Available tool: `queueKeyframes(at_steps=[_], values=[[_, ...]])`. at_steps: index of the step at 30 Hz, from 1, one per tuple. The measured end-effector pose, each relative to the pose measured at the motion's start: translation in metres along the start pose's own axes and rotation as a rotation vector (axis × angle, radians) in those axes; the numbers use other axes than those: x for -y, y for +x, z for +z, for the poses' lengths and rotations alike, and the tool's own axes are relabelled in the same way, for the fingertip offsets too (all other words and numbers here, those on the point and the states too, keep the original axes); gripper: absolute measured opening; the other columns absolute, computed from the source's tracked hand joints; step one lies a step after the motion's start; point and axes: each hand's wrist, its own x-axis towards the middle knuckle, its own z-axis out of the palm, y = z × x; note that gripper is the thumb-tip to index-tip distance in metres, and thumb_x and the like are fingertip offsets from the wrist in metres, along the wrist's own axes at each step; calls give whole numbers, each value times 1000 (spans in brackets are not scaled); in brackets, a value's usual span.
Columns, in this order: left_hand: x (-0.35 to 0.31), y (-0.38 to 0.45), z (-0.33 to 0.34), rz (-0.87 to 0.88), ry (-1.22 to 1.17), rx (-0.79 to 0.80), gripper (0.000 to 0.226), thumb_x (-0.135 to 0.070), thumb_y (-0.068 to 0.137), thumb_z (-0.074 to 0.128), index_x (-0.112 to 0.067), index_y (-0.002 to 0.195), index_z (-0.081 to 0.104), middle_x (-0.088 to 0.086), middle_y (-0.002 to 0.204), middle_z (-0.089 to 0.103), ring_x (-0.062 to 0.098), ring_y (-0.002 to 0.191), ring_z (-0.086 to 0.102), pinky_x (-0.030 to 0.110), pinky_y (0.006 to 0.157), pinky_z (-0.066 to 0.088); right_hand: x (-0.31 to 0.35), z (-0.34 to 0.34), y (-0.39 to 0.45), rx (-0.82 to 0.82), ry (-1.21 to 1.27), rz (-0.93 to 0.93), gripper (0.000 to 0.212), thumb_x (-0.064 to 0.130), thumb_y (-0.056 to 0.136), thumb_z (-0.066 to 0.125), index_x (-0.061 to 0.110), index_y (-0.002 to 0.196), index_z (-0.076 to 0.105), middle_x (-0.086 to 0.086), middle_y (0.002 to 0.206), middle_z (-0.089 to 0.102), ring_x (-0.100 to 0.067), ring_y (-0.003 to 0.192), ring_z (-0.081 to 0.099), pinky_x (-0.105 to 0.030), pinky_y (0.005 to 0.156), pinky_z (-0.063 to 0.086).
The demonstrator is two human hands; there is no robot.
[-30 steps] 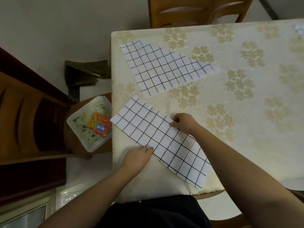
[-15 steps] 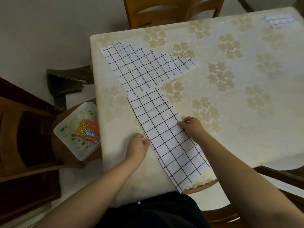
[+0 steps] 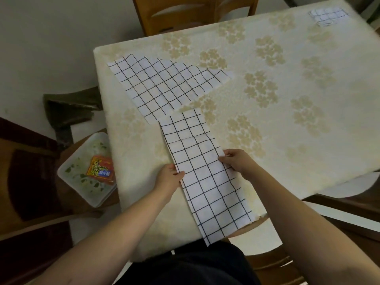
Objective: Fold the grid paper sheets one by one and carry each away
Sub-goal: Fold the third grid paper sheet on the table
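A long folded strip of white grid paper (image 3: 202, 173) lies on the table near its front edge, its near end hanging past the edge. My left hand (image 3: 169, 177) pinches the strip's left edge and my right hand (image 3: 236, 162) pinches its right edge, both about midway along. Behind it, an unfolded grid paper sheet (image 3: 164, 85) lies flat at the table's far left. A small folded grid paper (image 3: 328, 16) sits at the far right corner.
The table (image 3: 287, 112) wears a cream flowered cloth. A wooden chair (image 3: 191, 13) stands at the far side. Left of the table, a white tray (image 3: 82, 182) with an orange packet (image 3: 100, 168) rests on a brown stool. A dark green bag (image 3: 70, 105) lies on the floor.
The strip has turned from lying diagonally to running almost straight away from me, with both hands holding its edges. The view has shifted, bringing the table's right side in.
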Motion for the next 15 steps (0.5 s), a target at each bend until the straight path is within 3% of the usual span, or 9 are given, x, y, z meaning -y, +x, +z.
queueKeyframes(at_steps=[2, 4, 7, 9, 10, 12, 15], values=[[-1, 4, -6, 11, 24, 13, 44, -9, 90, 64, 1, 130, 49, 16, 124, 56, 24, 94, 58, 35, 74, 53, 3, -2, -4, 42, -12, -29, 19, 12, 87, 70, 14, 71, 59, 4, 55, 46, -5, 43, 41, -17, 46, 36], [-4, 7, -13, 47, 71, 25, 41, -9, 91, 64, 1, 128, 52, 21, 121, 58, 21, 87, 57, 30, 66, 51, 2, -2, -5, 80, -17, -52, 23, 11, 86, 70, 12, 69, 56, 2, 56, 44, -8, 46, 40, -19, 48, 38], [-12, 11, -27, 111, 110, 53, 40, -9, 90, 65, -2, 128, 53, 22, 107, 59, 17, 77, 55, 25, 58, 51, 0, -1, -6, 131, 52, -68, 3, 8, 87, 67, 5, 88, 66, -8, 68, 58, -12, 57, 55, -20, 56, 48], [-18, 12, -36, 133, 126, 87, 43, -9, 90, 65, -4, 131, 52, 16, 102, 59, 16, 73, 56, 24, 57, 54, -4, 2, -4, 145, 120, -56, 25, 8, 88, 67, 6, 113, 67, -13, 85, 70, -15, 70, 65, -23, 66, 53], [-19, 13, -40, 144, 137, 103, 43, -9, 90, 65, -4, 131, 53, 15, 101, 60, 15, 71, 57, 23, 56, 54, -5, 4, -5, 143, 137, -56, 27, 8, 89, 67, 7, 116, 67, -13, 86, 71, -14, 72, 65, -23, 69, 53], [-21, 15, -46, 163, 141, 133, 41, -7, 89, 66, -2, 128, 55, 13, 101, 64, 11, 70, 60, 21, 57, 54, -6, 5, -7, 146, 119, -93, 9, 9, 90, 65, 7, 97, 71, -9, 76, 63, -16, 70, 57, -25, 69, 50], [-22, 13, -51, 221, 124, 210, 26, 2, 89, 61, 2, 115, 64, 2, 90, 72, 4, 74, 66, 20, 66, 55, -6, 7, -12, 132, 98, -137, 19, 7, 91, 61, 11, 79, 75, -6, 76, 65, -21, 71, 54, -31, 69, 46]])
